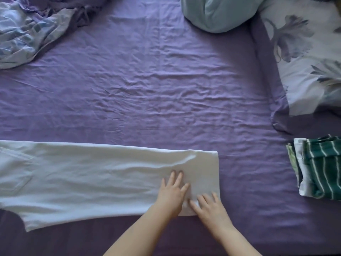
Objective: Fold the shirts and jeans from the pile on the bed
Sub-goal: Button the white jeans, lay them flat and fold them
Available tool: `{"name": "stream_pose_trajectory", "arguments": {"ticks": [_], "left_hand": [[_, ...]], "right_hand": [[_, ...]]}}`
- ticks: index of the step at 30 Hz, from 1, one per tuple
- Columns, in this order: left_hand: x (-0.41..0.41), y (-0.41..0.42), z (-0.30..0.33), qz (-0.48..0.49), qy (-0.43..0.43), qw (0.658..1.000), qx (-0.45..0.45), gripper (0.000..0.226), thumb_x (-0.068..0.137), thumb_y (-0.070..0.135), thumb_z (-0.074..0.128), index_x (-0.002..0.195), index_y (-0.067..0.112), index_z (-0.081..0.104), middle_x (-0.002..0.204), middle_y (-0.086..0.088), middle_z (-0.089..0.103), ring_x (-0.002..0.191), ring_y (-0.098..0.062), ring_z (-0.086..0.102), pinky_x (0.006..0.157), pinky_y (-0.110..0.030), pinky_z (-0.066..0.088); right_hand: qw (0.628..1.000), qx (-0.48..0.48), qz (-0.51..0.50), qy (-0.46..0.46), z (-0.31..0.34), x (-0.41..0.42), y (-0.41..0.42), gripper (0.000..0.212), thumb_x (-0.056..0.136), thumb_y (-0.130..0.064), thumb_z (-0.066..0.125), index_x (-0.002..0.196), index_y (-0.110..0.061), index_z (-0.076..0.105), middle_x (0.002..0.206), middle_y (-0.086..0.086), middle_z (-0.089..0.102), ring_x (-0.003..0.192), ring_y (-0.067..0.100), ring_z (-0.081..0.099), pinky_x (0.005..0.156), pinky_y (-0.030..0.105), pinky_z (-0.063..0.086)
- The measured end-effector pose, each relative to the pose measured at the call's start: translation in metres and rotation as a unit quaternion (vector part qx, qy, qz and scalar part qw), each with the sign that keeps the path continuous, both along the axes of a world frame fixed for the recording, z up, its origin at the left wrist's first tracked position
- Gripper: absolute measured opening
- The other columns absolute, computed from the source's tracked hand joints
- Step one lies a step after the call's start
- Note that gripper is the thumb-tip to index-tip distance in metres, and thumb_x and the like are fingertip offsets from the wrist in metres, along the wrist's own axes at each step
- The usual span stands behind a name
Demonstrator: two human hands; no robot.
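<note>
**Jeans halfway, small stack already done**

The bed [166, 80] is mostly bare purple sheet. White jeans [92, 178] lie along the near edge, legs doubled lengthwise, so I'd say the crosswise folds are left. A folded stack [321, 169] with a striped shirt on top sits far right. Left hand [172, 193] and right hand [208, 206] press flat on the hem end, fingers spread, gripping nothing.

Matt white cloth jeans [96, 174] lie on a creased purple cotton-like sheet [156, 93].
</note>
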State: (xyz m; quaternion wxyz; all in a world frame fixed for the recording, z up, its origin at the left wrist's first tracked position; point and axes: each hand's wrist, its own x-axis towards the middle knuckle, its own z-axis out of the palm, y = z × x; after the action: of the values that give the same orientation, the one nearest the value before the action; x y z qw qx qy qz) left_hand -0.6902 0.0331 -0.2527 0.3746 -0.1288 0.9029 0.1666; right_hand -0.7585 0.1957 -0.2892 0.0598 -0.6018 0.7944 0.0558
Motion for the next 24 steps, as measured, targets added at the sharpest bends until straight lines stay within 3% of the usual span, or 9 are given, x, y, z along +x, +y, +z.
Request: {"name": "stream_pose_trajectory", "arguments": {"ticks": [3,5,7,9,11,15,19,24], "left_hand": [[-0.005,0.001,0.001,0.022,-0.004,0.999,0.031,0.067,0.09,0.026,0.048,0.15,0.026,0.017,0.158,-0.009,-0.014,0.145,-0.031,-0.014,0.116,-0.056,0.004],[0.0,0.005,0.008,0.041,-0.001,0.995,0.091,0.064,0.084,0.035,0.05,0.144,0.024,0.032,0.16,-0.008,-0.004,0.146,-0.028,-0.008,0.116,-0.054,0.005],[0.004,0.016,0.015,0.071,0.003,0.989,0.132,0.06,0.077,0.042,0.046,0.132,0.017,0.044,0.154,-0.008,0.024,0.145,-0.026,0.012,0.114,-0.048,0.017],[0.008,0.027,0.02,0.202,0.057,0.969,0.128,0.033,0.08,0.039,0.046,0.103,0.016,0.049,0.12,-0.006,0.053,0.123,-0.027,0.045,0.092,-0.037,0.036],[0.007,0.028,0.029,0.377,0.116,0.913,0.109,0.015,0.084,0.033,0.05,0.089,0.02,0.045,0.095,-0.001,0.057,0.098,-0.027,0.056,0.072,-0.033,0.037],[0.005,0.004,0.049,0.55,0.15,0.818,0.077,0.011,0.092,0.036,0.048,0.095,0.027,0.052,0.092,0.0,0.068,0.091,-0.026,0.063,0.066,-0.032,0.04],[0.029,-0.027,0.051,0.665,0.175,0.717,0.114,0.019,0.087,0.04,0.058,0.094,0.022,0.058,0.09,0.0,0.069,0.089,-0.025,0.064,0.073,-0.035,0.048],[0.085,-0.06,0.047,0.756,0.21,0.614,0.085,0.02,0.078,0.025,0.071,0.088,0.011,0.061,0.082,-0.006,0.067,0.082,-0.024,0.062,0.074,-0.036,0.047]], "right_hand": [[0.996,-0.068,-0.048,0.019,0.003,-0.013,0.006,0.017,0.07,-0.017,0.044,0.079,-0.022,0.058,0.067,-0.001,0.055,0.067,0.025,0.048,0.077,0.04,0.037],[0.992,-0.105,-0.076,0.01,0.011,-0.019,0.001,0.017,0.073,-0.014,0.046,0.072,-0.022,0.061,0.068,-0.002,0.055,0.066,0.024,0.055,0.084,0.039,0.038],[0.985,-0.145,-0.099,0.003,0.02,-0.023,-0.013,0.017,0.075,-0.015,0.047,0.072,-0.022,0.063,0.072,-0.003,0.058,0.07,0.022,0.057,0.088,0.039,0.039],[0.978,-0.183,-0.097,-0.008,0.03,-0.027,-0.034,0.017,0.075,-0.016,0.049,0.074,-0.021,0.065,0.078,-0.003,0.061,0.077,0.021,0.058,0.091,0.039,0.039],[0.971,-0.231,-0.059,-0.026,0.039,-0.028,-0.059,0.014,0.078,-0.015,0.052,0.077,-0.019,0.065,0.084,-0.001,0.063,0.086,0.022,0.058,0.092,0.039,0.04],[0.951,-0.298,0.04,-0.068,0.053,-0.022,-0.106,0.02,0.084,-0.01,0.051,0.1,-0.019,0.059,0.113,0.007,0.058,0.109,0.024,0.052,0.095,0.041,0.045],[0.958,-0.279,0.008,-0.074,0.056,-0.017,-0.129,0.048,0.085,-0.009,0.046,0.132,-0.021,0.044,0.141,0.009,0.038,0.13,0.025,0.037,0.105,0.042,0.032],[0.979,-0.165,-0.062,-0.099,0.043,-0.008,-0.129,0.085,0.065,-0.002,0.076,0.138,-0.018,0.036,0.142,0.016,0.042,0.134,0.027,0.031,0.106,0.045,0.027]]}}
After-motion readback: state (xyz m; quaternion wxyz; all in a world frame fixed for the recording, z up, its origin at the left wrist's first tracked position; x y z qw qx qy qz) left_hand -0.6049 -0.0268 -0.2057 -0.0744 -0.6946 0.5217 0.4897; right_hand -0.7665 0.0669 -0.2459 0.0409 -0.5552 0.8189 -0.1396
